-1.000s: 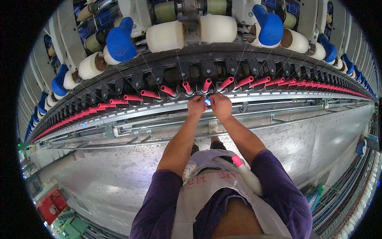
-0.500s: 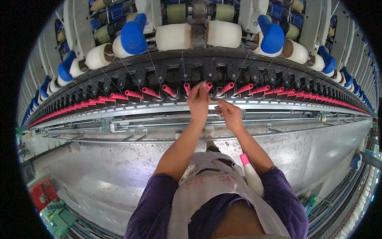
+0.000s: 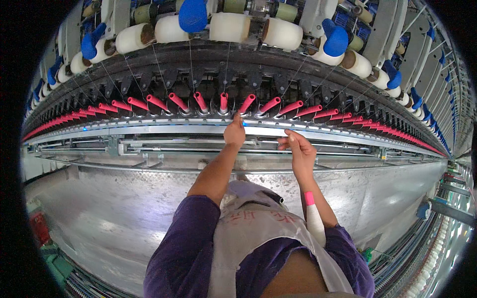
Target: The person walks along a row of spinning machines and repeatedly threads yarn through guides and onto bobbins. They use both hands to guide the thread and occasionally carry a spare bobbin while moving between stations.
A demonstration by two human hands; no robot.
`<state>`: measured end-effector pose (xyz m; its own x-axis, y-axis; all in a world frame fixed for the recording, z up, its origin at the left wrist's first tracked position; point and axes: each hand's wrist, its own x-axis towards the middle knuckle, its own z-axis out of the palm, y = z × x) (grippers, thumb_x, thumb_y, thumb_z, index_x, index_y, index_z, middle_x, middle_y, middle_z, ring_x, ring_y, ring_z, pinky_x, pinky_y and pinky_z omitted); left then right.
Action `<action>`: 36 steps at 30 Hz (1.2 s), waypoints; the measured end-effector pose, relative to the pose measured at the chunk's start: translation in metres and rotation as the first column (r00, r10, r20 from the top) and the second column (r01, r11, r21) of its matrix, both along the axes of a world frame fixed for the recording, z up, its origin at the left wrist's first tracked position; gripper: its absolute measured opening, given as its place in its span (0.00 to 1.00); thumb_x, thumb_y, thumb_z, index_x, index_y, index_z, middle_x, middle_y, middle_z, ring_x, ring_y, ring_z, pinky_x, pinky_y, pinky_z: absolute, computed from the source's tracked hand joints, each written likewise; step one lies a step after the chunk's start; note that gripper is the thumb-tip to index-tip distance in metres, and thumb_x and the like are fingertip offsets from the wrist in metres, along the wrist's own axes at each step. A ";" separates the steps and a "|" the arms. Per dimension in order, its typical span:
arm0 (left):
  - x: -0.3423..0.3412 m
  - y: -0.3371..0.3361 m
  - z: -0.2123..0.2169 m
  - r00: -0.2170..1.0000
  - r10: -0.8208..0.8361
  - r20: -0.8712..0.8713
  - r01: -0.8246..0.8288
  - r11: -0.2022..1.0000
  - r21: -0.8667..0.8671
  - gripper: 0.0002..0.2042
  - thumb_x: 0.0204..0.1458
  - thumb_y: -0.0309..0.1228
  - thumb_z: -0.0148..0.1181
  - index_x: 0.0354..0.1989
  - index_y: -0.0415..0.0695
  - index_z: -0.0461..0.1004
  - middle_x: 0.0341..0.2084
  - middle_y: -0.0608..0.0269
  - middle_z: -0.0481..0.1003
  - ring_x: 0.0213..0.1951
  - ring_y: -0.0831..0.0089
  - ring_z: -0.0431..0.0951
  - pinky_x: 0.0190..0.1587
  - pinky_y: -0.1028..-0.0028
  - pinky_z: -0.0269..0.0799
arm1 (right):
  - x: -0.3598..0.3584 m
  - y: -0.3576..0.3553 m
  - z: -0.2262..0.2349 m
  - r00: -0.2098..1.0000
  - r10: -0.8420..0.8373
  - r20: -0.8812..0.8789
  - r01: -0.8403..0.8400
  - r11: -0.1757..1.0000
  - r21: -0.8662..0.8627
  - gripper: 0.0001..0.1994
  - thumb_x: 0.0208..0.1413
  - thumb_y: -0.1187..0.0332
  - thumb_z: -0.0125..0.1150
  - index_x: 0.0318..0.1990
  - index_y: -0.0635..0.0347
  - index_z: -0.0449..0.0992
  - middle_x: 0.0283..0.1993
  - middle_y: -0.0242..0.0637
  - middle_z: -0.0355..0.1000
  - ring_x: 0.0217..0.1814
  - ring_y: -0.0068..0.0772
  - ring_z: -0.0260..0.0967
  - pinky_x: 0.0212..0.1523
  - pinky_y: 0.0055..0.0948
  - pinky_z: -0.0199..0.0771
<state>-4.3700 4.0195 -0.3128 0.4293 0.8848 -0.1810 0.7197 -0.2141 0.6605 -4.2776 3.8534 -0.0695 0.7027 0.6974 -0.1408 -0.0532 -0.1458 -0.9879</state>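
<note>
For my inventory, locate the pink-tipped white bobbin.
In the head view, the pink-tipped bobbin is right of centre in the lower half, at the right edge of the grey apron, below the right hand and beside its forearm.

Textile mill, long row of pink tubes (image 3: 270,105), white cylinders (image 3: 229,27) above, silver rail (image 3: 271,131) below

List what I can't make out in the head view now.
Head view:
- Anything the left hand pinches: hidden by the hand itself.
- Any thread at the right hand: too fine.
- Far pink tubes: too small to count.
- Top of one blue piece: cut by upper edge.
</note>
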 end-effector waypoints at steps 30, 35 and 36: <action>-0.158 -0.083 0.303 0.057 -0.489 0.870 0.942 -0.262 -0.209 0.29 0.63 0.52 0.54 0.56 0.35 0.73 0.49 0.59 0.77 0.49 0.71 0.74 0.53 0.70 0.70 | -0.001 0.097 0.128 0.795 -0.245 0.556 0.139 0.964 0.226 0.12 0.69 0.62 0.51 0.49 0.58 0.77 0.40 0.34 0.78 0.29 0.27 0.74 0.29 0.24 0.76; -0.180 -0.090 0.321 0.113 -0.224 0.968 0.931 -0.316 -0.182 0.30 0.61 0.54 0.55 0.55 0.37 0.75 0.47 0.62 0.78 0.47 0.72 0.76 0.51 0.70 0.71 | -0.032 0.092 0.078 0.184 0.460 0.868 0.251 0.832 -0.494 0.10 0.62 0.64 0.56 0.42 0.61 0.77 0.46 0.47 0.75 0.40 0.50 0.74 0.42 0.42 0.76; -0.183 -0.092 0.322 0.182 -0.200 0.963 0.916 -0.322 -0.240 0.27 0.61 0.52 0.57 0.55 0.40 0.75 0.45 0.66 0.78 0.45 0.75 0.76 0.49 0.71 0.72 | -0.035 0.099 0.075 0.157 0.379 0.912 0.305 0.859 -0.410 0.10 0.61 0.64 0.57 0.40 0.61 0.78 0.47 0.50 0.75 0.43 0.55 0.73 0.45 0.45 0.75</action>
